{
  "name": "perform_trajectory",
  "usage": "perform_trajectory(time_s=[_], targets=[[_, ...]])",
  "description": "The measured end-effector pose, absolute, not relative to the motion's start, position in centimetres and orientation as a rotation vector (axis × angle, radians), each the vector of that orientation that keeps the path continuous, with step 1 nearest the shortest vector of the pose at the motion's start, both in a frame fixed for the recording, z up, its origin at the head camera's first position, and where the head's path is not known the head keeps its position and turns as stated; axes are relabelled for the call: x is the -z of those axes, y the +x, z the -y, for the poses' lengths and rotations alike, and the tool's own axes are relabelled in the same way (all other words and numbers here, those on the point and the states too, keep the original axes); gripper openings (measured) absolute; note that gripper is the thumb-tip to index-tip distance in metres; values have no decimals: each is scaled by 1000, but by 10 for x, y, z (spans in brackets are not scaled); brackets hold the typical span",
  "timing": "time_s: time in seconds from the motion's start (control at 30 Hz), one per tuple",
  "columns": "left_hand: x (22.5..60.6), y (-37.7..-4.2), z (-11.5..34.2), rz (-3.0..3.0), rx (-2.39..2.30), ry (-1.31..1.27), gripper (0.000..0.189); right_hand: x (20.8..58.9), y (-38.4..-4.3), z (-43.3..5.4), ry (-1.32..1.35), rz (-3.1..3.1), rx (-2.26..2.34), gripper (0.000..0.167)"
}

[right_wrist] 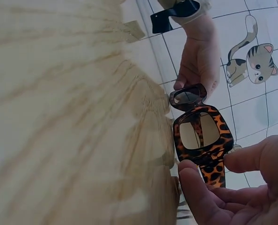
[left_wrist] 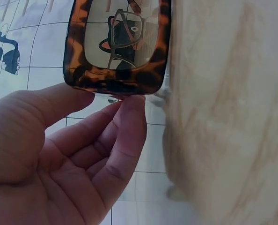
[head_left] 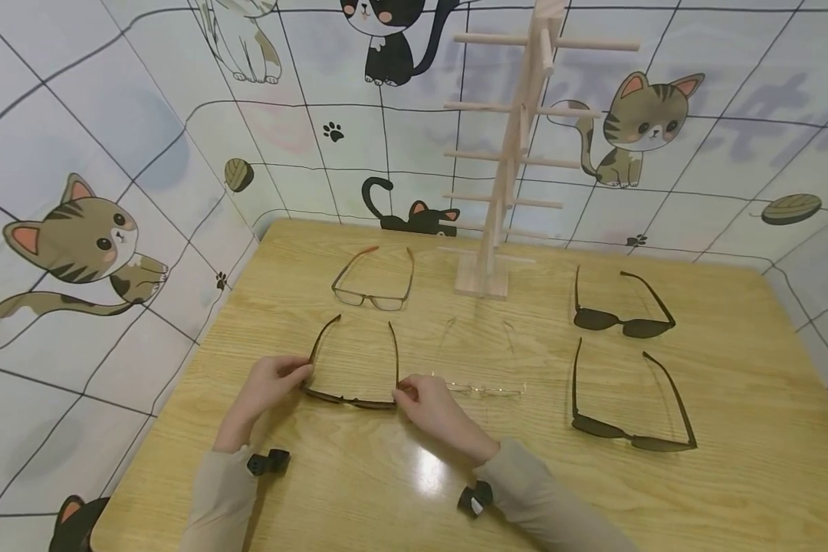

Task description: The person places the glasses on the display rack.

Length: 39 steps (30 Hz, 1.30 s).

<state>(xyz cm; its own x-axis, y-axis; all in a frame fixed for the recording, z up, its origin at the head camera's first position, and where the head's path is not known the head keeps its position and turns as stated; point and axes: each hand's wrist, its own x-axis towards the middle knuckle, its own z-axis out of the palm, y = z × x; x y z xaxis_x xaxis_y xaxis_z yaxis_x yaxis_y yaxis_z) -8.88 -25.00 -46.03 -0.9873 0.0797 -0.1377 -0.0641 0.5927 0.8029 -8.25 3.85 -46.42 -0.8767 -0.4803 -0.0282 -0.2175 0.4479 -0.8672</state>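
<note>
Tortoiseshell-patterned glasses (head_left: 348, 401) with tinted lenses are at the left front of the table, temples unfolded and pointing to the back. My left hand (head_left: 269, 387) pinches their left corner by the hinge; in the left wrist view the thumb and fingertips meet at the edge of the frame (left_wrist: 118, 84). At the right hinge, the thumb and fingers of my right hand (head_left: 431, 410) pinch the other corner, and the right wrist view shows the spotted rim (right_wrist: 225, 136) between them. Whether the rim touches the tabletop I cannot tell.
Thin rimless glasses (head_left: 486, 391) lie just right of my right hand. Brown-framed glasses (head_left: 369, 297) lie behind. Two dark sunglasses (head_left: 624, 323) (head_left: 635, 437) lie at the right. A wooden rack with pegs (head_left: 500, 192) stands at the back of the wooden table (head_left: 359, 491).
</note>
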Motion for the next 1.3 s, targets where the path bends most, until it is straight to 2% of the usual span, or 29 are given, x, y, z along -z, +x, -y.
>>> perform_trajectory(time_s=[0.37, 0.7, 1.3], targets=[[456, -83, 253, -2481, -1528, -124, 39, 463, -80, -43, -432, -2137, 1613, 26], [440, -85, 248, -2324, -1697, -180, 47, 436, -80, -57, -292, -2024, 1754, 34], [422, -106, 206, -2163, -1850, -82, 43, 415, -92, -101, -236, -2079, 1820, 35]])
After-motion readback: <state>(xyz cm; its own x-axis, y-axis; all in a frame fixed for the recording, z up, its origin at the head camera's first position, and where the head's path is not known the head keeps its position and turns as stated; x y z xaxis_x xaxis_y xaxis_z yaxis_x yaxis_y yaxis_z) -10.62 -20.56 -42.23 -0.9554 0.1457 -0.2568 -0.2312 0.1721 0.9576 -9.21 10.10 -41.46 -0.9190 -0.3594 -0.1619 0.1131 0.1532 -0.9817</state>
